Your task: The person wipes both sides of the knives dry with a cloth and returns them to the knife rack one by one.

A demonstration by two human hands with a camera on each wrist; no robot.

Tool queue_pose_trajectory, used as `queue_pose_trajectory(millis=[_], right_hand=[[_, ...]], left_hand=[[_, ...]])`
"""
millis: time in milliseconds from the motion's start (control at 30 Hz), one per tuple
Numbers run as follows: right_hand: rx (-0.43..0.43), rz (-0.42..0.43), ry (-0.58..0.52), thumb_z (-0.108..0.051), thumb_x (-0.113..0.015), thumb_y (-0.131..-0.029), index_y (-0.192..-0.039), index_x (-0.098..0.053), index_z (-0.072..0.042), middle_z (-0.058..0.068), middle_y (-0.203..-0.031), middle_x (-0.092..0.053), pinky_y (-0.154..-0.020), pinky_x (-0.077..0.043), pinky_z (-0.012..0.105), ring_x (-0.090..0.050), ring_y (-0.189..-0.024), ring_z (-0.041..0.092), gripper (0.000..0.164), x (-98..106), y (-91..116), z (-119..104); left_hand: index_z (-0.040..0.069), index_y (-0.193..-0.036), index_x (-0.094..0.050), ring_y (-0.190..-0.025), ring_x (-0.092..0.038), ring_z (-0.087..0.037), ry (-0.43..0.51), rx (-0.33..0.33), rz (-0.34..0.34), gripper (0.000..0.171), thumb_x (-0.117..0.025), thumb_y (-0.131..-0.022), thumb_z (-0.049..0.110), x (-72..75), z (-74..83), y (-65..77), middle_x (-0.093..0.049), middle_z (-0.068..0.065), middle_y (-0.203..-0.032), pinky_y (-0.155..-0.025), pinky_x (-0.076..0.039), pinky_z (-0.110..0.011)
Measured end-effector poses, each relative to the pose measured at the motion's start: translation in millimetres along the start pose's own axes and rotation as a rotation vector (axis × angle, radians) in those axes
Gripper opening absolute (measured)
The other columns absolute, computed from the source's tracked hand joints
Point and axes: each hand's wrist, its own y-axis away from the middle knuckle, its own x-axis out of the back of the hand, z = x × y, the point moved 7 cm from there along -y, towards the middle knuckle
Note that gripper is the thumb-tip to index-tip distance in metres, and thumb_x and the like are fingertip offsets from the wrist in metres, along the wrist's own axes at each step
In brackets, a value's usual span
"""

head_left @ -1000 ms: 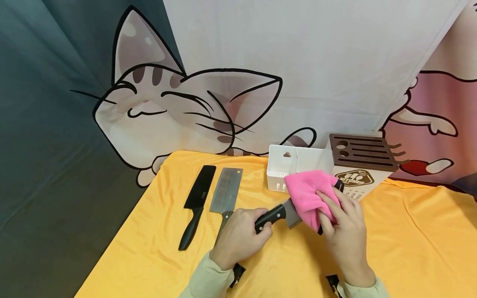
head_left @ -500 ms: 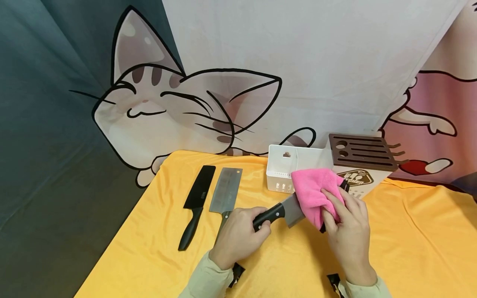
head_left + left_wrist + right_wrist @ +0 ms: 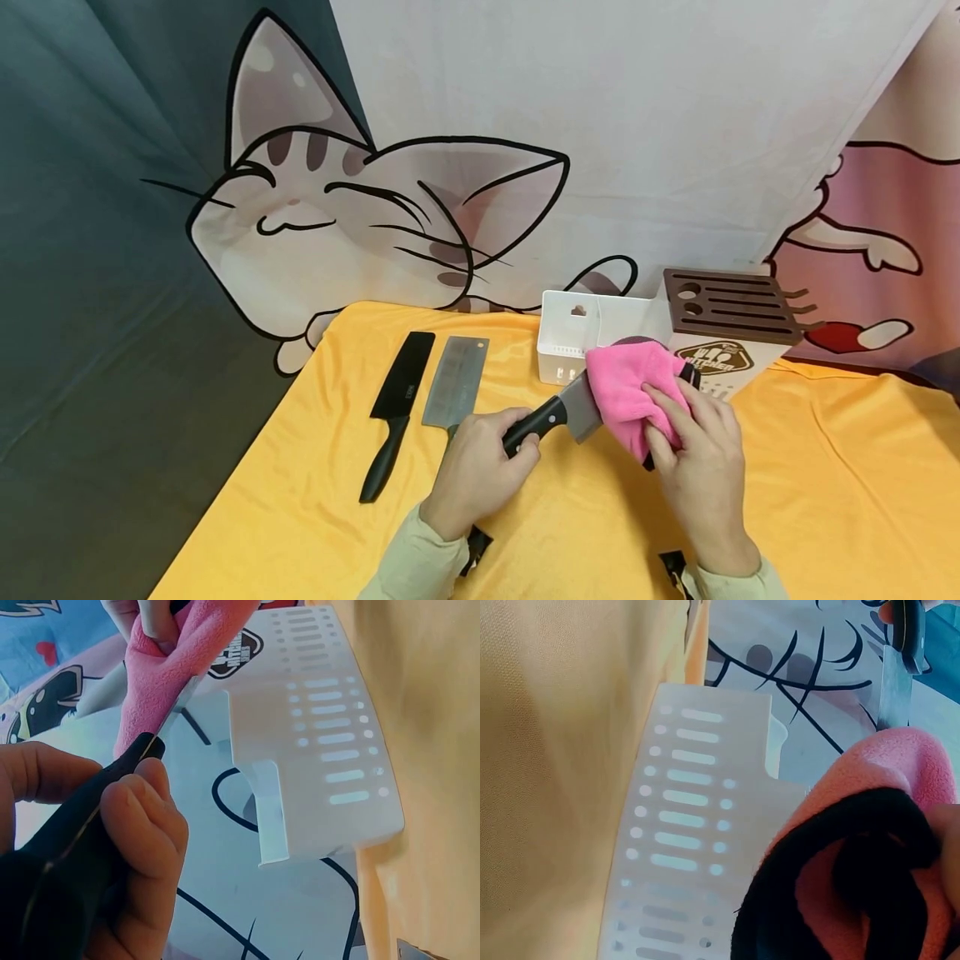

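Observation:
My left hand (image 3: 476, 467) grips the black riveted handle of a kitchen knife (image 3: 579, 410), which slants up to the right above the table. Folded over its blade is a pink cloth (image 3: 633, 396) with black edging, pinched by my right hand (image 3: 701, 467). Bare steel shows near the handle, and a sliver of blade shows above the cloth; the rest is covered. In the left wrist view, thumb and fingers wrap the knife handle (image 3: 97, 802). The right wrist view shows the bunched cloth (image 3: 885, 765) close up, with the blade (image 3: 895, 694) entering it.
A black knife (image 3: 403, 379) and a grey cleaver (image 3: 456, 383) lie side by side on the yellow cloth-covered table (image 3: 300, 500). Behind the hands stands a white knife holder (image 3: 570, 321) with a brown slotted top (image 3: 731, 304) and side hooks. A cat-print curtain (image 3: 637, 108) hangs behind.
The pink cloth has slid right along the blade, toward the tip. Most recently the left hand and knife have shifted slightly up and left, and a sliver of blade now shows above the cloth.

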Motion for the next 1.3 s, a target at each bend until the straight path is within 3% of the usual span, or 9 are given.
queue_pose_trajectory(millis=[100,400,567,800,967,1167,1300], right_hand=[[0.044,-0.039,0.019,-0.012,-0.069,-0.08,-0.108,-0.077,-0.003,0.023,-0.118,-0.066,-0.085,-0.037,0.055,-0.054,-0.097,0.047,0.03,-2,0,-3],[0.141,-0.116,0.015,-0.012,-0.077,-0.07,-0.107,-0.078,-0.006,0.019,-0.121,-0.067,-0.08,-0.037,0.055,-0.056,-0.099,0.044,0.037,-8,2,-13],[0.198,-0.169,0.022,-0.021,-0.068,-0.078,-0.108,-0.077,-0.009,0.018,-0.121,-0.067,-0.08,-0.036,0.054,-0.055,-0.099,0.043,0.034,-11,2,-21],[0.206,-0.248,0.084,-0.034,-0.061,-0.084,-0.108,-0.077,-0.01,0.017,-0.119,-0.066,-0.085,-0.036,0.051,-0.054,-0.103,0.04,0.038,-12,2,-26],[0.246,-0.224,0.062,-0.036,-0.062,-0.082,-0.105,-0.078,-0.01,0.016,-0.117,-0.067,-0.084,-0.035,0.05,-0.055,-0.102,0.039,0.038,-12,2,-31],[0.338,-0.162,-0.055,-0.049,-0.055,-0.099,-0.103,-0.079,-0.01,0.013,-0.116,-0.07,-0.084,-0.037,0.047,-0.059,-0.099,0.037,0.046,-13,2,-40],[0.362,-0.164,-0.087,-0.048,-0.052,-0.101,-0.105,-0.078,-0.01,0.013,-0.117,-0.07,-0.085,-0.037,0.046,-0.059,-0.1,0.036,0.046,-16,3,-44]], left_hand=[[0.015,-0.093,-0.073,-0.041,-0.034,0.001,0.015,-0.002,0.023,0.011,-0.064,-0.087,0.012,1.9,-1.1,-0.6,-0.046,0.013,-0.054,-0.038,-0.029,-0.021],[0.013,-0.092,-0.071,-0.04,-0.031,0.0,0.018,0.0,0.052,0.009,-0.063,-0.088,0.011,4.1,-3.6,-0.8,-0.043,0.012,-0.053,-0.038,-0.026,-0.021],[0.013,-0.094,-0.072,-0.039,-0.028,0.002,0.017,0.006,0.058,0.011,-0.063,-0.087,0.011,4.4,-3.9,-0.4,-0.041,0.013,-0.052,-0.037,-0.024,-0.021],[0.013,-0.088,-0.069,-0.039,-0.028,0.003,-0.021,-0.024,0.063,0.007,-0.063,-0.086,0.011,2.8,-1.8,-1.2,-0.038,0.014,-0.051,-0.037,-0.023,-0.019],[0.016,-0.081,-0.065,-0.04,-0.027,0.004,-0.038,-0.042,0.066,0.007,-0.063,-0.086,0.011,1.8,0.0,-1.8,-0.035,0.015,-0.051,-0.037,-0.023,-0.019],[0.018,-0.08,-0.063,-0.043,-0.032,0.003,-0.065,-0.055,0.036,0.008,-0.063,-0.086,0.013,-2.0,1.7,-1.5,-0.037,0.015,-0.053,-0.038,-0.027,-0.019],[0.019,-0.081,-0.063,-0.044,-0.032,0.003,-0.086,-0.05,0.021,0.008,-0.062,-0.086,0.014,-4.5,2.5,-1.2,-0.037,0.014,-0.054,-0.038,-0.028,-0.018]])
